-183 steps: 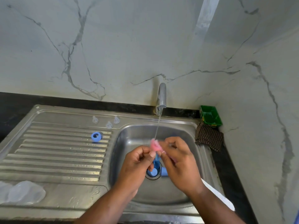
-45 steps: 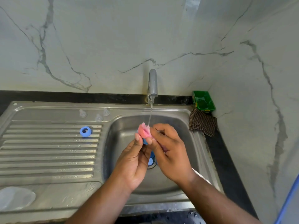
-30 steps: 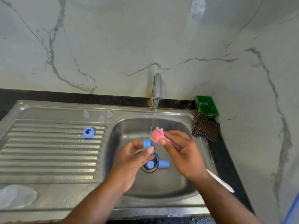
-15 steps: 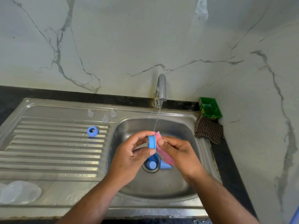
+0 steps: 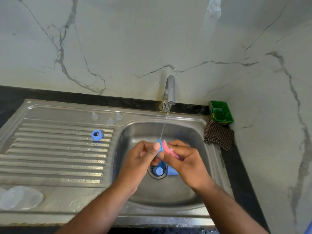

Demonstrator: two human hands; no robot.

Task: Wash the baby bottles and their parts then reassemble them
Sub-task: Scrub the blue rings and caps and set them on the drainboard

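Note:
Over the steel sink basin [image 5: 185,132], my left hand [image 5: 141,159] pinches a blue bottle ring [image 5: 160,146] under the thin stream from the tap [image 5: 170,88]. My right hand [image 5: 185,159] grips a pink sponge [image 5: 168,148] and presses it against the ring. More blue bottle parts [image 5: 158,170] lie at the drain, partly hidden by my hands. Another blue ring [image 5: 97,135] stands on the ribbed drainboard [image 5: 50,157]. Three clear teats [image 5: 110,122] sit behind it near the sink's back rim.
Clear plastic bottle pieces [image 5: 20,197] lie at the drainboard's front left corner. A checked cloth [image 5: 218,134] and a green tub [image 5: 221,112] sit at the right back corner against the marble wall. Black counter edges the sink.
The blue ring has come up from low in my left hand to the water stream, and the pink sponge now presses against it. My hands have moved closer together.

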